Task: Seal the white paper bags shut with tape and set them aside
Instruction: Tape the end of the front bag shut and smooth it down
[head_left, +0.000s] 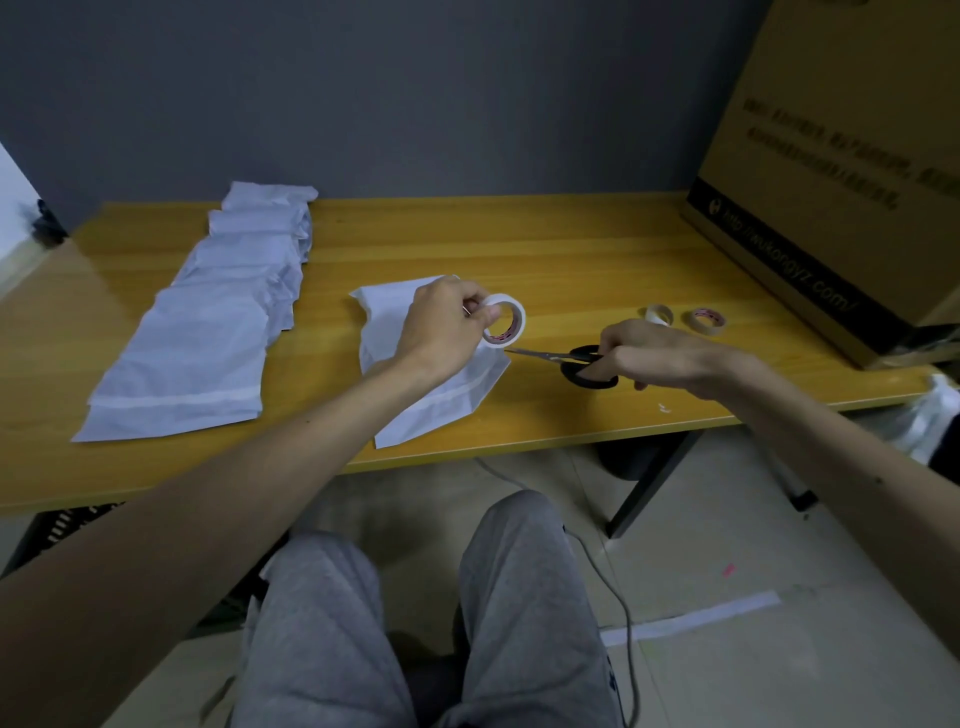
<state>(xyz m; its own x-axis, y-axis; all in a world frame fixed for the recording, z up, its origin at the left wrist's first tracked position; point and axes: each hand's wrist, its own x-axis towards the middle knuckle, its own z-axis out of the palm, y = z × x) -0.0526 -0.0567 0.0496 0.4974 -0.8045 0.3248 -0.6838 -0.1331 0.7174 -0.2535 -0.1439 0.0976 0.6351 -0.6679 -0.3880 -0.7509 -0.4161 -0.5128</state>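
Frame centre: left grip pinches white tape roll over white paper bag lying flat on yellow table. Right grip curled round black scissors, blades pointing at roll. Overlapping row of taped bags at left. Cardboard box upper right.

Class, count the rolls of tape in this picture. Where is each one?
3. A white tape roll in the left hand, over a paper bag; beyond the right hand on the table, a pale roll partly hidden and a tan roll.
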